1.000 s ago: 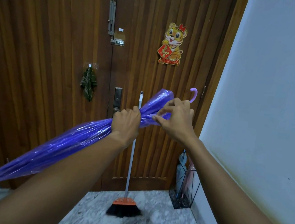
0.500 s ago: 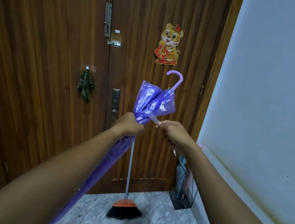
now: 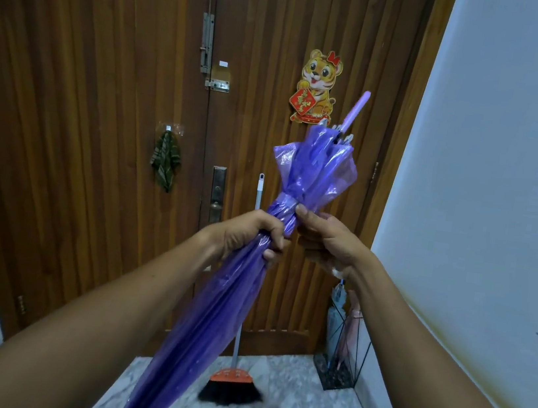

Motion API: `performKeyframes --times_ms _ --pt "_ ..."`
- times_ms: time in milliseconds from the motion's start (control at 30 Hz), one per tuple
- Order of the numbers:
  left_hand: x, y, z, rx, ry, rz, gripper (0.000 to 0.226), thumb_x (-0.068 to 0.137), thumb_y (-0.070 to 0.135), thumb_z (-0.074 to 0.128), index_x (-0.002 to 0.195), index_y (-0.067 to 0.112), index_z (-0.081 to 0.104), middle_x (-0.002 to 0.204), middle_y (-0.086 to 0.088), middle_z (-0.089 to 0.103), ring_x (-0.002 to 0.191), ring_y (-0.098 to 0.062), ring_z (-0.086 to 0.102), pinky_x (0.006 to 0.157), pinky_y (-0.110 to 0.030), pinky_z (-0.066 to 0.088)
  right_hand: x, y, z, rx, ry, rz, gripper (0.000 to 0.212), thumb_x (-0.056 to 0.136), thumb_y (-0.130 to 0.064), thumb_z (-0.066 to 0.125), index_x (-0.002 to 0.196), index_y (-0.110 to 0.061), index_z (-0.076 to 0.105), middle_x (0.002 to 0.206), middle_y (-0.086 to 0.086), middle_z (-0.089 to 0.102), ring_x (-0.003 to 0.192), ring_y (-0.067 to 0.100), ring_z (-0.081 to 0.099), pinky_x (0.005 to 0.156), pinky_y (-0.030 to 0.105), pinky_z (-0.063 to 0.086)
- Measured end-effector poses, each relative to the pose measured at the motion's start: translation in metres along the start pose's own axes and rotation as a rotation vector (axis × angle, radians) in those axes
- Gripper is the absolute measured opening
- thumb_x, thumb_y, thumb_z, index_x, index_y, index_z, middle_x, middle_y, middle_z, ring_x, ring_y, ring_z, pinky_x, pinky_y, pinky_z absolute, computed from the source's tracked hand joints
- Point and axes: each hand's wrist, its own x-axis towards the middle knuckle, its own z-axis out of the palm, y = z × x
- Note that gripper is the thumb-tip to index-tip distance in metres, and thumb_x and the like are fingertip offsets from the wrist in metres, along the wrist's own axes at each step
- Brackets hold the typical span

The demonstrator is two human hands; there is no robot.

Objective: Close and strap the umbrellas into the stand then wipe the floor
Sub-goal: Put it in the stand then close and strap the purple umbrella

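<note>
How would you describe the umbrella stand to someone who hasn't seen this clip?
Start at the wooden door and follow its bottom edge right to the corner with the white wall. The umbrella stand sits on the floor there. Unlike the orange-headed broom nearby, it is a black wire frame holding folded umbrellas.

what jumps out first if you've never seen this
The translucent purple plastic umbrella fills the centre, folded, handle-up, gripped by the left hand and pinched at its band by the right hand. Behind it, a yellow cartoon tiger sticker sits on the brown wooden door, and a black wire umbrella stand occupies the floor's right corner.
</note>
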Motion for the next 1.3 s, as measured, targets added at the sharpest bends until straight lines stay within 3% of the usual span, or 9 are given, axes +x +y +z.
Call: performKeyframes --times_ms 167,300,367,433,567,733,867,1067,1300 --pt "-0.002 0.003 -0.004 0.168 0.060 -0.019 0.014 0.074 0.010 0.064 0.088 0.007 0.062 0.081 -0.008 0.065 0.077 -0.022 0.065 0.079 -0.034 0.053 0.001 -0.008 -0.002 -0.066 0.052 -0.093 0.025 0.076 -0.034 0.083 0.077 -0.014 0.068 0.058 0.000 0.043 0.048 0.010 0.034 0.049 0.024 0.024" --pt "0.011 -0.007 -0.002 0.415 0.519 0.133 0.063 0.069 0.026 0.085 0.124 0.018 0.056 0.115 -0.002 0.069 0.102 -0.020 0.068 0.091 -0.040 0.054 0.003 -0.007 0.004 -0.316 0.354 -0.223 0.057 0.065 -0.047 0.089 0.081 0.003 0.066 0.068 0.022 0.059 0.051 0.025 0.053 0.046 0.043 0.044" --pt "0.019 -0.019 0.009 0.496 0.545 0.243 0.088 0.063 0.030 0.091 0.137 0.024 0.042 0.124 0.004 0.063 0.110 -0.015 0.064 0.093 -0.037 0.053 0.003 -0.005 0.010 -0.347 0.390 -0.273 0.049 0.074 -0.035 0.086 0.087 0.009 0.070 0.084 0.021 0.074 0.074 0.031 0.073 0.072 0.055 0.058" --pt "0.028 -0.031 0.020 0.560 0.657 0.309 0.097 0.057 0.033 0.092 0.137 0.024 0.038 0.122 0.007 0.060 0.109 -0.012 0.063 0.090 -0.034 0.054 0.003 -0.007 0.020 -0.380 0.410 -0.299 0.032 0.080 -0.024 0.083 0.089 0.006 0.073 0.085 0.017 0.076 0.081 0.028 0.075 0.078 0.045 0.061" --pt "0.026 -0.026 0.025 0.565 0.880 0.329 0.054 0.071 0.009 0.076 0.116 0.018 0.049 0.100 0.000 0.062 0.083 -0.014 0.065 0.059 -0.023 0.048 -0.001 -0.023 0.022 -0.552 0.342 -0.284 0.037 0.084 -0.028 0.080 0.069 -0.003 0.058 0.064 0.006 0.058 0.055 0.015 0.055 0.053 0.025 0.043" --pt "0.011 -0.008 0.022 0.413 0.750 0.389 0.024 0.062 -0.009 0.056 0.077 0.009 0.054 0.060 -0.004 0.055 0.052 -0.018 0.055 0.054 -0.031 0.047 -0.016 -0.043 0.009 -0.746 0.170 -0.272 0.050 0.095 -0.038 0.065 0.089 0.012 0.062 0.067 0.009 0.050 0.058 0.024 0.042 0.053 0.028 0.036" --pt "0.003 0.011 0.026 -0.023 0.664 0.343 0.018 0.048 -0.009 0.039 0.051 0.009 0.041 0.050 -0.007 0.036 0.036 -0.021 0.040 0.041 -0.023 0.038 -0.027 -0.048 -0.002 -0.694 0.101 -0.267 0.033 0.100 -0.037 0.057 0.096 -0.011 0.076 0.054 0.005 0.037 0.045 0.016 0.029 0.045 0.026 0.025" --pt "-0.007 0.017 0.032 -0.272 0.195 0.229 0.027 0.051 -0.003 0.032 0.074 0.010 0.041 0.051 0.002 0.035 0.035 -0.009 0.033 0.037 -0.019 0.037 -0.027 -0.044 -0.009 -0.317 0.010 -0.132 0.027 0.099 -0.033 0.061 0.108 -0.010 0.071 0.052 -0.007 0.036 0.042 0.008 0.027 0.040 0.021 0.023" --pt "-0.012 0.023 0.036 -0.245 -0.268 0.145 0.040 0.052 0.002 0.052 0.091 0.001 0.060 0.061 -0.006 0.053 0.051 -0.017 0.055 0.071 -0.034 0.054 -0.024 -0.042 -0.004 -0.043 -0.087 -0.150 0.024 0.085 -0.034 0.068 0.071 -0.017 0.057 0.054 -0.003 0.042 0.040 0.005 0.033 0.042 0.021 0.018"
